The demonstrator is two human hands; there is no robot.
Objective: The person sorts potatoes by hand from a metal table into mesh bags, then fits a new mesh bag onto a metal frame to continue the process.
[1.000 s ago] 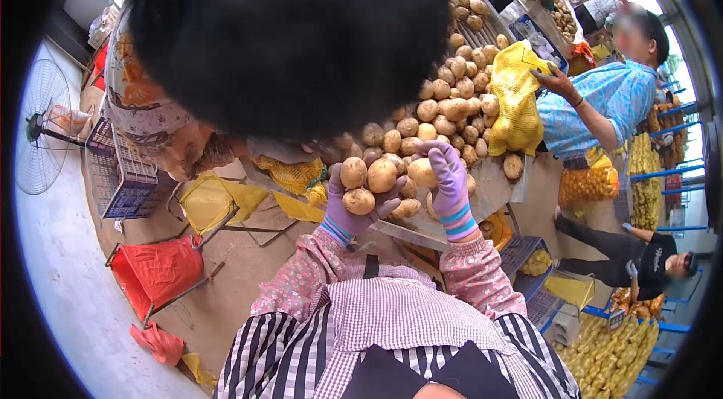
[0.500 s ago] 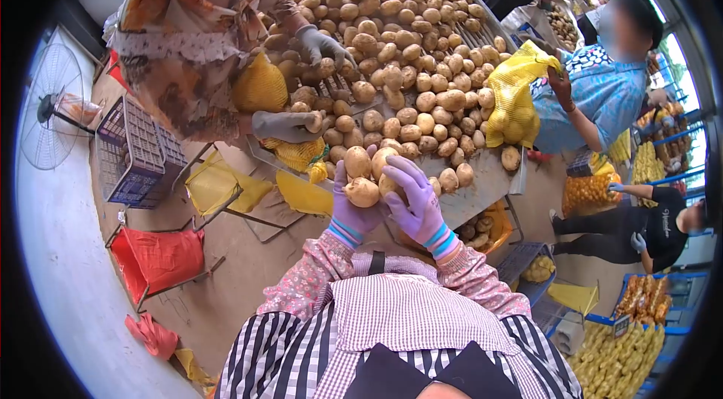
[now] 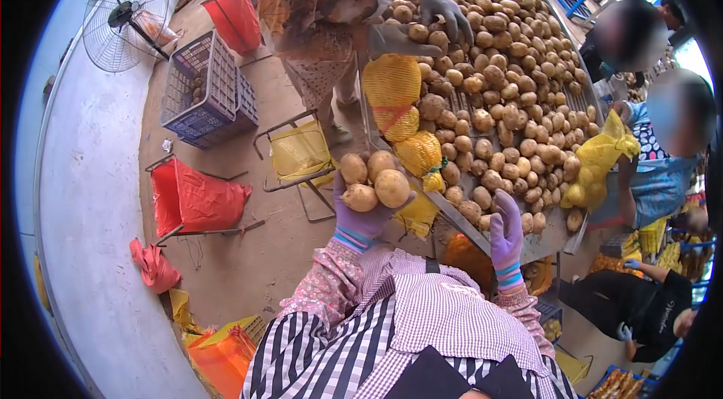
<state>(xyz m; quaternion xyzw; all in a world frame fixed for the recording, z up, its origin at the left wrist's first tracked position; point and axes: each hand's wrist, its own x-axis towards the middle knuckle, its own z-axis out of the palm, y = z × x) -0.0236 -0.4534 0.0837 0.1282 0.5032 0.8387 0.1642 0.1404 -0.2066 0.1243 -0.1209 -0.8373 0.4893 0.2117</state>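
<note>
My left hand (image 3: 360, 224), in a purple glove, is raised left of the sorting table with several potatoes (image 3: 392, 188) cupped in its palm and fingers. My right hand (image 3: 506, 235), also gloved in purple, is empty, with its fingers up and apart beside the table's near edge. Just beyond it lie the nearest potatoes of a large pile (image 3: 501, 98) that covers the slatted metal table (image 3: 553, 247). A filled yellow mesh bag (image 3: 419, 152) leans at the table's left corner, past the potatoes in my left hand.
Opposite, a co-worker's grey-gloved hands (image 3: 446, 11) handle potatoes. At right, another person holds a yellow mesh bag (image 3: 595, 165). On the left stand a frame with a yellow bag (image 3: 301, 149), a red bag on a frame (image 3: 197, 196), stacked crates (image 3: 207, 90) and a fan (image 3: 124, 15).
My hands have separated. The left has carried the potatoes to the left, away from the table; the right has let go and opened. My view has turned left.
</note>
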